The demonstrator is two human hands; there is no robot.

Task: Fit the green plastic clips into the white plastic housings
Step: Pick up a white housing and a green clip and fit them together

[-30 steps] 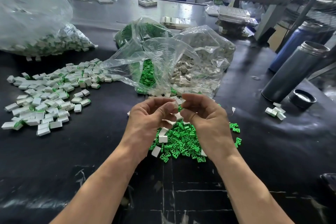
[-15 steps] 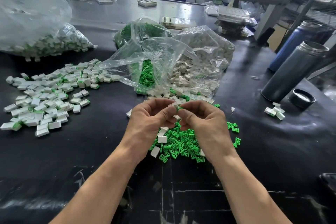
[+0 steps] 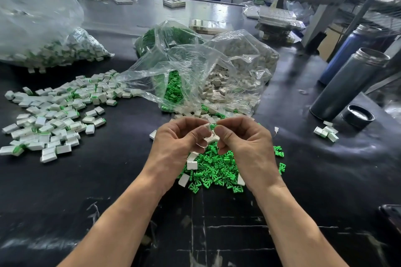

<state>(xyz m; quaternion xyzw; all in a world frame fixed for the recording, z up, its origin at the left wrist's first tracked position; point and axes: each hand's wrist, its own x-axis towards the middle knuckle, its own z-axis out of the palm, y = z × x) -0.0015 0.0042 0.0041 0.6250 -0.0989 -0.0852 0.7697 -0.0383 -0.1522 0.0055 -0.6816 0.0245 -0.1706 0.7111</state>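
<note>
Where both hands meet above the loose green clips (image 3: 217, 169), the left hand (image 3: 175, 147) pinches a white housing (image 3: 208, 127) and the right hand (image 3: 245, 147) pinches a green clip (image 3: 213, 126) against it; bare black table (image 3: 97, 191) flanks both forearms.

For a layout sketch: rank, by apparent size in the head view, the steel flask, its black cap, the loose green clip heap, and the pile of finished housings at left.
1. pile of finished housings
2. green clip heap, partly hidden by the hands
3. steel flask, though it stands farther back, so its rank against the heap is unsure
4. black cap
</note>
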